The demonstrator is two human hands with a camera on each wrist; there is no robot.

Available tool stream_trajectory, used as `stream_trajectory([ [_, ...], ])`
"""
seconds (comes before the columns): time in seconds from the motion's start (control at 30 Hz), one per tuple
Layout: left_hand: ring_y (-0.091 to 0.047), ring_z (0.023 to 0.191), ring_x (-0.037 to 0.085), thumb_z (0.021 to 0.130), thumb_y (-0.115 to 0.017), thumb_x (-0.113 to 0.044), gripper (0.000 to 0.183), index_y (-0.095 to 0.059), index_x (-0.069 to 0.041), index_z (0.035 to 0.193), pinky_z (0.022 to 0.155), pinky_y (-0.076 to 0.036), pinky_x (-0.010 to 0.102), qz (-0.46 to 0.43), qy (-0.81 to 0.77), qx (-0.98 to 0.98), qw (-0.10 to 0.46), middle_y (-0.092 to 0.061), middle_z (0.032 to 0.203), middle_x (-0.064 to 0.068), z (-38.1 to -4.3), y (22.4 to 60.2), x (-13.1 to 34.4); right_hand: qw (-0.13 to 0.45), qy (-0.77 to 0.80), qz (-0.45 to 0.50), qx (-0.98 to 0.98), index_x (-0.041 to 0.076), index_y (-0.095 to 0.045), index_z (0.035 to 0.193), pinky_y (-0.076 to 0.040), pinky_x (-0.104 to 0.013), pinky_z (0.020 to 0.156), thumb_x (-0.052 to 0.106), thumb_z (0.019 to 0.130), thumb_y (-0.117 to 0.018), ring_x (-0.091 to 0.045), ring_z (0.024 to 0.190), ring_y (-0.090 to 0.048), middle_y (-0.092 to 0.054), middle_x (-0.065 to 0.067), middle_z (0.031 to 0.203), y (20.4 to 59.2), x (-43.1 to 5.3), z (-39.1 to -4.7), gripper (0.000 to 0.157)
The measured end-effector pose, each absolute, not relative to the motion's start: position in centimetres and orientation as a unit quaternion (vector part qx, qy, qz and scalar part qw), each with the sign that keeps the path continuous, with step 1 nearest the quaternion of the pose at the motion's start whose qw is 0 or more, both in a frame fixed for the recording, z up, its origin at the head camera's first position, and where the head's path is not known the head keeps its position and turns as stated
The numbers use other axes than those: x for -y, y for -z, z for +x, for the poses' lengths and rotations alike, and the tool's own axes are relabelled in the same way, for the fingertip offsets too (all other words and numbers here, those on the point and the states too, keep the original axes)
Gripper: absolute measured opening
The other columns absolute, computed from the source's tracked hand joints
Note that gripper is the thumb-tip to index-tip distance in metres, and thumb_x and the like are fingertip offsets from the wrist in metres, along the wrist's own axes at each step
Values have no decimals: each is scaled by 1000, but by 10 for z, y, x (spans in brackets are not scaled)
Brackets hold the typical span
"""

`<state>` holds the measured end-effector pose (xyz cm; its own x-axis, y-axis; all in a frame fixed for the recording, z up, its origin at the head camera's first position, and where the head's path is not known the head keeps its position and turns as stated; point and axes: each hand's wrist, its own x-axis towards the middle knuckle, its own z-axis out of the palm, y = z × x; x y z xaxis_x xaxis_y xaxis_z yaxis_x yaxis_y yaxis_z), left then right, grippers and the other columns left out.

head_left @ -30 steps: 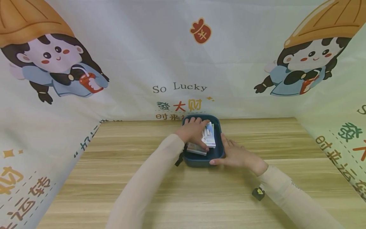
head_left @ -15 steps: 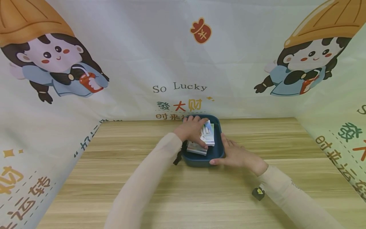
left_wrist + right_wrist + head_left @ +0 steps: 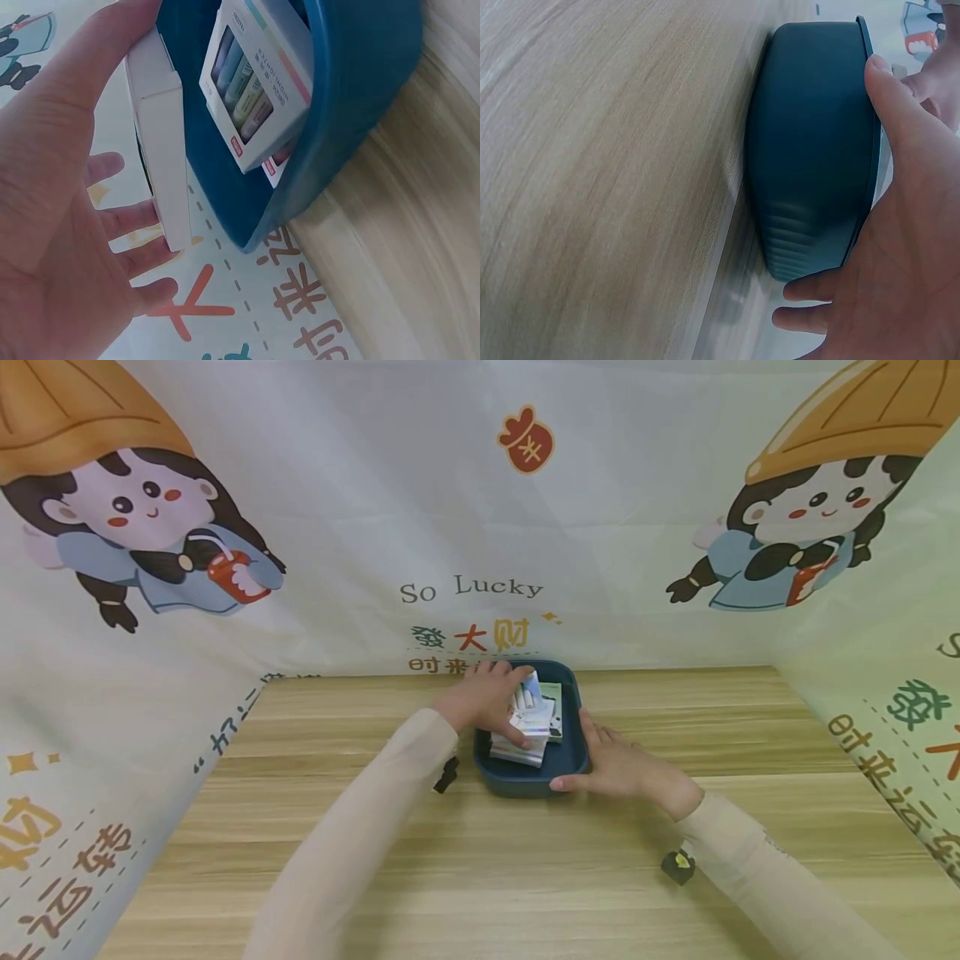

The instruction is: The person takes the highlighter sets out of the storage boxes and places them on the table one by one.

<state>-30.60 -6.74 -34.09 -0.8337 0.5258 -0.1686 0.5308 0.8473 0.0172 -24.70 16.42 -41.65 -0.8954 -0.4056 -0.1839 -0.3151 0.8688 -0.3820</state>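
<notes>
My left hand [image 3: 483, 697] pinches a white pen box [image 3: 532, 714] between thumb and fingers, above the left part of a dark blue plastic basin [image 3: 528, 789]. In the left wrist view that pen box [image 3: 161, 142] turns its plain narrow side to the camera. Below it in the basin lies another white box [image 3: 259, 82], with pastel highlighters behind its window and part of a further box under it. A green-edged box [image 3: 555, 693] lies at the right inside. My right hand [image 3: 630, 768] holds the basin's right side, thumb at its near corner and fingers along the rim.
The basin stands on a wood-grain table [image 3: 480, 877], close to a printed cloth backdrop [image 3: 360, 527] that rises behind and on both sides. Small black pieces hang at both wrists, the right one [image 3: 678, 867] with a yellow mark.
My left hand has drawn to the left with the pen box, which now tilts more and uncovers the green-edged box. My right hand has stayed in place on the basin.
</notes>
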Motion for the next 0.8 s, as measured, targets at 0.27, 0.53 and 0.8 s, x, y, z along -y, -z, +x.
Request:
stream_trajectory([
  [0.27, -34, 141, 37, 67, -78, -70, 120, -19, -20, 159, 122, -23, 56, 274, 18, -958, 80, -38, 152, 15, -302, 337, 74, 128, 167, -190, -959, -1, 5, 157, -34, -70, 108, 80, 80, -54, -49, 147, -27, -22, -28, 161, 418, -164, -249, 127],
  [0.53, -37, 135, 35, 65, -78, -71, 121, -20, -22, 158, 119, -28, 56, 284, 30, -956, 73, -40, 148, 14, -293, 334, 79, 127, 174, -191, -958, 0, 6, 157, -34, -69, 109, 80, 79, -55, -49, 147, -27, -23, -29, 160, 418, -165, -248, 127],
  [0.8, -38, 135, 35, 63, -78, -74, 124, -19, -22, 159, 118, -31, 54, 292, 31, -954, 68, -41, 149, 12, -272, 330, 87, 127, 173, -189, -958, -1, 5, 157, -36, -67, 109, 80, 79, -56, -49, 146, -29, -25, -30, 159, 418, -165, -248, 128],
])
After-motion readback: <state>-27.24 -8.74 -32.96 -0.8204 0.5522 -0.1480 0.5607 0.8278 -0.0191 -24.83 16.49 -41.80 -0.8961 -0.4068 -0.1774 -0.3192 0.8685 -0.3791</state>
